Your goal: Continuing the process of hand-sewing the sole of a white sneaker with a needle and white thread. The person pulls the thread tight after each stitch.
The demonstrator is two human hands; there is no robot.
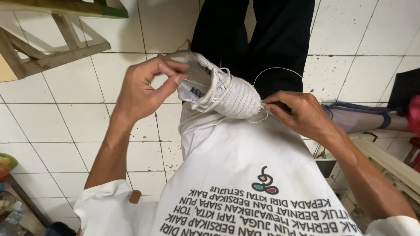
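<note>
Resting on the lap over the hem of a white printed shirt (pixel 245 175), a white shoe (pixel 221 89) is held sideways, its toe towards the right hand and its heel and opening towards the left; it is carried by the lap and the two hands, not by any desk or bench. The left hand (pixel 142 89) is closed narrowly, thumb and forefinger pinched on the heel collar beside the tongue, apparently so that the shoe is steadied and kept from turning; the remaining fingers are curled loosely above it. The right hand (pixel 299 113) is closed at the toe edge, fingertips pinched together where a thin white thread (pixel 278 70) meets the sole seam; whether a needle is gripped cannot be told, since the fingertips hide it. The thread is looped up and over in an arc against the dark trousers (pixel 262 39), slack and free of the laces; a second small loop is seen just below the toe. Open room lies above the shoe, where the thread arc is drawn out, and to the left over the tiled floor (pixel 65 126); a wooden frame (pixel 48 48) is kept well apart at the upper left corner. On the right the room is tighter; a pale bench edge (pixel 385 159) and a grey object lie near the right forearm.
</note>
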